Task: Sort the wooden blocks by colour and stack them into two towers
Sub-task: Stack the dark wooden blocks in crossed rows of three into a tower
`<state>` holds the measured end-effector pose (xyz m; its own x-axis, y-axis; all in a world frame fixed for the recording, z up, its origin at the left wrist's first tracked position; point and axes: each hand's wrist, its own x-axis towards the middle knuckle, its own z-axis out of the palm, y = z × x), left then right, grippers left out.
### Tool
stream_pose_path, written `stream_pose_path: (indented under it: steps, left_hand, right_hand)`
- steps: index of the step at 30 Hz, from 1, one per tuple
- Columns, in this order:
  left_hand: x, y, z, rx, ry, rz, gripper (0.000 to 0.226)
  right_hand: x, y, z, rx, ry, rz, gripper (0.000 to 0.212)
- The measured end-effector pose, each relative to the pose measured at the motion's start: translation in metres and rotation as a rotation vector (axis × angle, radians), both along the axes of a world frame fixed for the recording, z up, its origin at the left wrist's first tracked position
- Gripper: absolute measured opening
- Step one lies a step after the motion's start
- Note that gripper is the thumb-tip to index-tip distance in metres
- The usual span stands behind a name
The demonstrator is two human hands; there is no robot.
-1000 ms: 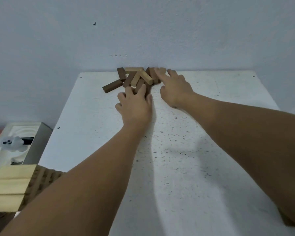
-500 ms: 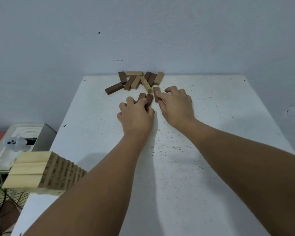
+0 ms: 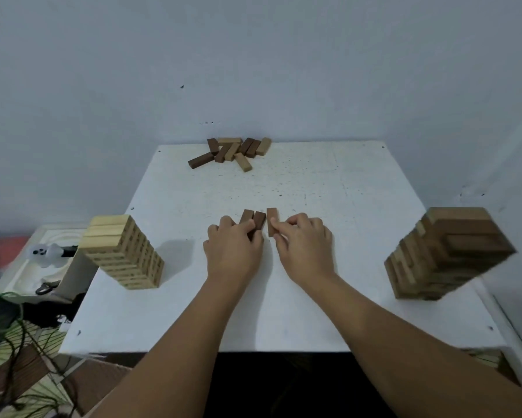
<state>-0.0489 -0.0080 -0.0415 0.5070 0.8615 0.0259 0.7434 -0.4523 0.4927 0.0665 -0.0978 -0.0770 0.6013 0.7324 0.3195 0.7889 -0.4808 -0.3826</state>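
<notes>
- Resting on the white table [image 3: 314, 312] in the head view, both hands sit side by side near its middle, fingers curled.
- The left hand [image 3: 234, 251] grips two dark blocks [image 3: 253, 220] lying side by side and touching, their far ends showing past the fingers.
- The right hand [image 3: 303, 248] pinches a single dark block [image 3: 272, 220] at its near end; this block lies just beside the pair, with a thin gap between.
- A loose pile of blocks [image 3: 231, 152] (dark and light mixed) lies at the far edge of the table, against the wall [image 3: 253, 55].
- The light tower [image 3: 122, 251] stands on the table's left side, well apart from the hands.
- The dark tower [image 3: 446, 254] stands on the right side (blurred, some blocks jutting unevenly).
- Off the table to the left sit a white tray [image 3: 21, 267] and tangled cords [image 3: 9, 342].
</notes>
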Motion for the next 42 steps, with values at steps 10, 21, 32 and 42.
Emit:
stream_pose_path:
  steps: [10, 21, 32, 42]
  left_hand:
    - [-0.052, -0.056, -0.006, -0.031, -0.018, -0.049, 0.023]
    - [-0.066, -0.069, -0.003, -0.204, -0.204, -0.060, 0.023]
    - [-0.068, -0.073, -0.008, -0.304, -0.324, -0.008, 0.036]
    - [-0.078, -0.042, 0.009, -0.478, -0.119, -0.249, 0.082]
  right_hand:
    - [-0.041, -0.085, -0.005, 0.094, 0.140, 0.194, 0.021]
    - [-0.018, -0.105, 0.018, -0.064, 0.360, 0.314, 0.058]
    - [-0.016, -0.108, 0.006, -0.041, 0.387, 0.274, 0.084]
    - [-0.008, -0.113, 0.011, -0.078, 0.519, 0.321, 0.101]
